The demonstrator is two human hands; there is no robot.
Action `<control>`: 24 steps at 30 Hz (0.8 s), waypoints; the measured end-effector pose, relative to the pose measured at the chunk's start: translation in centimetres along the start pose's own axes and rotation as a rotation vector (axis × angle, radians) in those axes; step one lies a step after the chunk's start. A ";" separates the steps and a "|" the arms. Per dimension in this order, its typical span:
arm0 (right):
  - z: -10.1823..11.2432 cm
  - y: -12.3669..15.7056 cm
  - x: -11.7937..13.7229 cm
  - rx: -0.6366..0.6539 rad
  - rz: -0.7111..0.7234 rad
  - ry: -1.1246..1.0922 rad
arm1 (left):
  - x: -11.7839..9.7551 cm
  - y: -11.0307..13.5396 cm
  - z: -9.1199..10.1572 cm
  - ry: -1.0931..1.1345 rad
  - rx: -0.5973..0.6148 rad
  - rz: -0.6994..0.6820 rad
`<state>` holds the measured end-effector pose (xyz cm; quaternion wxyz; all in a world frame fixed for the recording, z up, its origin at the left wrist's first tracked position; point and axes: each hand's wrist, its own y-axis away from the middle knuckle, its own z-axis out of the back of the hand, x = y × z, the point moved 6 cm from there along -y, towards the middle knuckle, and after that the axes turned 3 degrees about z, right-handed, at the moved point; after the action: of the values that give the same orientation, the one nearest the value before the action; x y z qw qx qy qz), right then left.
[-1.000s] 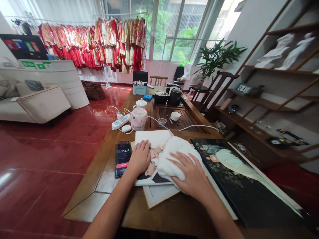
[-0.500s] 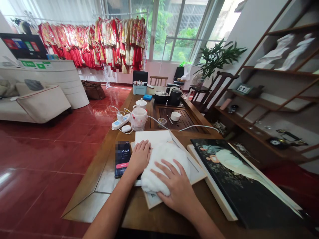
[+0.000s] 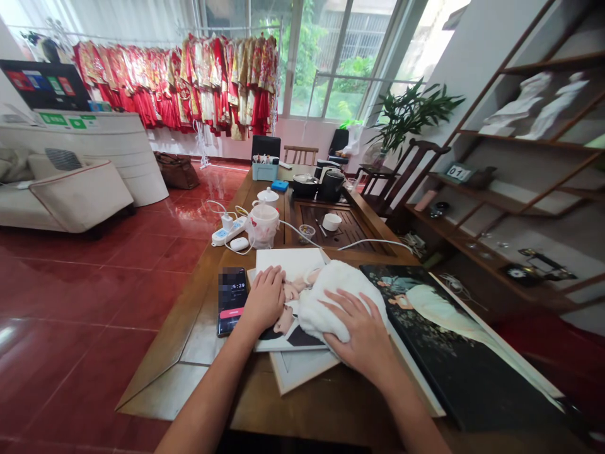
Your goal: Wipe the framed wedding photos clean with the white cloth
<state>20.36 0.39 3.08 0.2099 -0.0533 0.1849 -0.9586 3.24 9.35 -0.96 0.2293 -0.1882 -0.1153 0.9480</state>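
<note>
Left of the white-edged rectangular portrait panel (image 3: 290, 293), a flat black phone (image 3: 231, 323) lies just beside it, with a strip of brown wooden table (image 3: 158, 372) beyond, out to the table's left edge. On the panel's left side the left hand (image 3: 265, 301) rests flat, fingers together and gripping nothing visible; it seems to brace the panel. Under the panel, a pale-framed rectangular board (image 3: 303, 372) juts askew past the near edge, where fabric could catch. Over the panel's right side lies a white, fluffy fabric cloth (image 3: 326, 287), held from above by the fanned, curved fingers of the right hand (image 3: 357, 325). The step in hand looks like wiping; another stroke would call for light, even pressure and leftward travel across the panel. Right of the panel, a large dark rectangular picture (image 3: 454, 334) with a pale-gowned figure leaves little room for overrunning that side.
</note>
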 end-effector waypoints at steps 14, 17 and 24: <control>-1.2 0.0 6.7 0.132 0.172 -0.104 | 0.3 -0.2 -0.2 -0.022 -0.002 -0.007; -0.9 0.0 4.8 0.090 0.139 -0.077 | 0.2 -0.1 0.0 -0.009 0.002 0.001; -0.1 0.3 -0.2 -0.040 0.007 0.035 | -0.1 0.0 0.1 -0.001 0.005 0.005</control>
<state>20.61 0.27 2.91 0.2090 -0.0400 0.2079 -0.9547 3.25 9.31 -0.87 0.2275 -0.1873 -0.1124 0.9490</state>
